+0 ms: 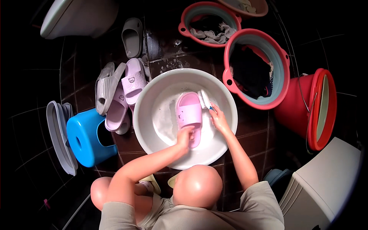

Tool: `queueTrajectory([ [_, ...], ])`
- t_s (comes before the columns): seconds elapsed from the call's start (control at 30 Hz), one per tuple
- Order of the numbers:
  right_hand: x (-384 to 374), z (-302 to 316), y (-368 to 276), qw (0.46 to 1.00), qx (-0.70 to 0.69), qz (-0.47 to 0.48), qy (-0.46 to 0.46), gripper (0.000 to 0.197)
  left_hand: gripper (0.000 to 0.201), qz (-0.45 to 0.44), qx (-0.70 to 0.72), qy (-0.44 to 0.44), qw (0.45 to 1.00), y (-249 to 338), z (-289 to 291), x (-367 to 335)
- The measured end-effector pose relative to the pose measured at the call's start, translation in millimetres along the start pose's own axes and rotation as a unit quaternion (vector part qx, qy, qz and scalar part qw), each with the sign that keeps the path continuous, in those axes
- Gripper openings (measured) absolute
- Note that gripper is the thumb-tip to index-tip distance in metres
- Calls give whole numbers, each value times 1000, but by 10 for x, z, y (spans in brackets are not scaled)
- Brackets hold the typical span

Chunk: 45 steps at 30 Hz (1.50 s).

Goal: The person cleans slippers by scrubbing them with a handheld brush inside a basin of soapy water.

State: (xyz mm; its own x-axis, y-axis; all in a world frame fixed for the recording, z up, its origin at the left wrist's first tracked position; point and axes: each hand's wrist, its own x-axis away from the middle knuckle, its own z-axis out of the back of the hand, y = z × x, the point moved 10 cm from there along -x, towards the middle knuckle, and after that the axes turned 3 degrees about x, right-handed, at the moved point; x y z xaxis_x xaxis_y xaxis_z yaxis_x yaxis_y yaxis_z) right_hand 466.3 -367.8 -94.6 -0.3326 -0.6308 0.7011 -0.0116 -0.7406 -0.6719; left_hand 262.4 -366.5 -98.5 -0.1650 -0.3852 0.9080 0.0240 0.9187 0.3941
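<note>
A pink slide slipper (189, 111) with a small printed face on its strap is held over a large white basin (143, 135). My left hand (186, 136) is closed round the slipper near its heel end. In my right hand (218, 117) is a scrubbing brush (204, 99) with a white head and a bit of blue on its handle. The bristles rest against the right edge of the slipper, near its toe end. Whitish, sudsy water (163, 122) lies in the bottom of the basin.
Left of the basin are pink slippers (116, 109), grey slippers (108, 86) and a blue stool (81, 138). Beyond stands another grey slipper (132, 38). Pink-rimmed tubs with clothes (251, 73) sit at the far right, beside a red bucket (293, 101). A pale cabinet (326, 180) is near right.
</note>
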Motion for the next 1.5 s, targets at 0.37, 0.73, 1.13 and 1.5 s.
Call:
queueTrajectory([
  [0.37,203,-210,-163,942,332,46,17,59,55,46,442,-60,894,508,-286,-355],
  [0.73,492,-254,-1056,970,46,205,125,44,49,31,425,-223,877,653,-407,-724],
  [1.13,1087,-441,-1113,949,239,140,149,46,48,-77,339,-235,908,602,-467,-102],
  [1.5,1440,-443,-1075,939,240,177,174,45,51,-153,277,-255,914,763,-609,160],
])
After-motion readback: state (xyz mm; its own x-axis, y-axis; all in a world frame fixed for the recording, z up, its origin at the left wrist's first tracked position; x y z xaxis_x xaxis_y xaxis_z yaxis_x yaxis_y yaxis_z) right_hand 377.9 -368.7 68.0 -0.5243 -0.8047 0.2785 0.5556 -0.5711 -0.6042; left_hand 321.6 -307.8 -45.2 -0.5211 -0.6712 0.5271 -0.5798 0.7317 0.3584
